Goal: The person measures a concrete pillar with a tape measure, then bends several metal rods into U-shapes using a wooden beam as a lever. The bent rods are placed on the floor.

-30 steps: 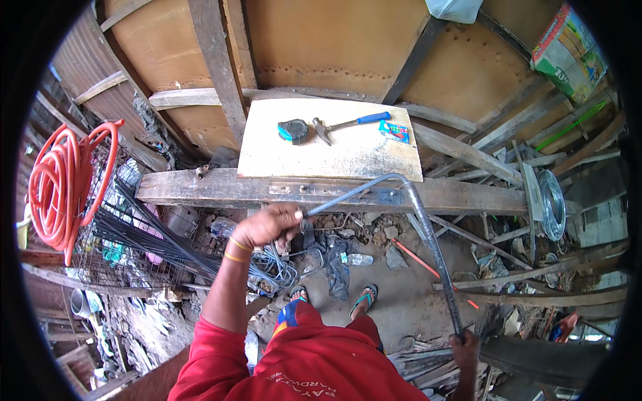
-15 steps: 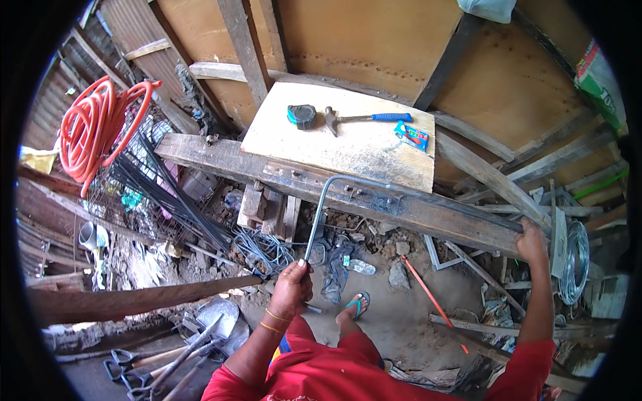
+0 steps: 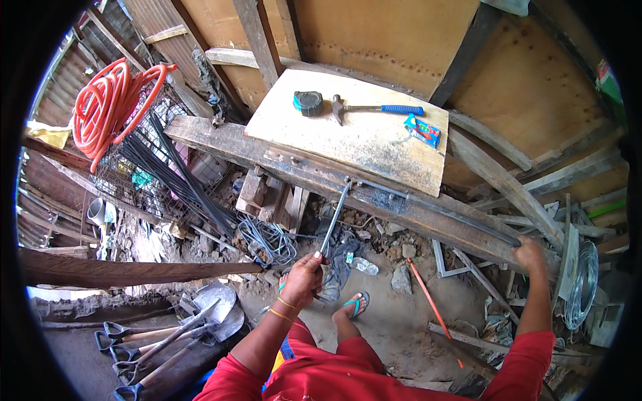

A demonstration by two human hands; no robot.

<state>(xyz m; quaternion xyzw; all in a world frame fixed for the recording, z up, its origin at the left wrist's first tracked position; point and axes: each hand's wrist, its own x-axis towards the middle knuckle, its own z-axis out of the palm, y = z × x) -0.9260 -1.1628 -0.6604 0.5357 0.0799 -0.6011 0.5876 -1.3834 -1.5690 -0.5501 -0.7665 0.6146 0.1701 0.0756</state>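
My left hand (image 3: 304, 277) is closed round a thin grey metal rod (image 3: 336, 215), which slants up from my fist to the metal pegs (image 3: 349, 182) on a heavy timber beam (image 3: 214, 142). A dark long rod (image 3: 468, 218) lies along the beam's top, and my right hand (image 3: 531, 254) grips its right end. Whether the two rods are one bent piece I cannot tell. Behind the pegs, a plywood board (image 3: 287, 134) rests on the beam. On it lie a tape measure (image 3: 307, 103), a blue-handled claw hammer (image 3: 361, 107) and a small blue packet (image 3: 422, 130).
Coiled orange hose (image 3: 100, 117) and dark rods (image 3: 180, 170) stand at the left. Several shovels (image 3: 214, 311) lie lower left. A plank (image 3: 134, 277) juts in from the left. Wire coil (image 3: 583, 284) hangs at right; rubble and an orange stick (image 3: 435, 311) lie on the ground.
The rod in my left hand was arched above the beam; now it runs lower and straighter to the pegs. My left hand moved slightly right, and the view shifted a little.
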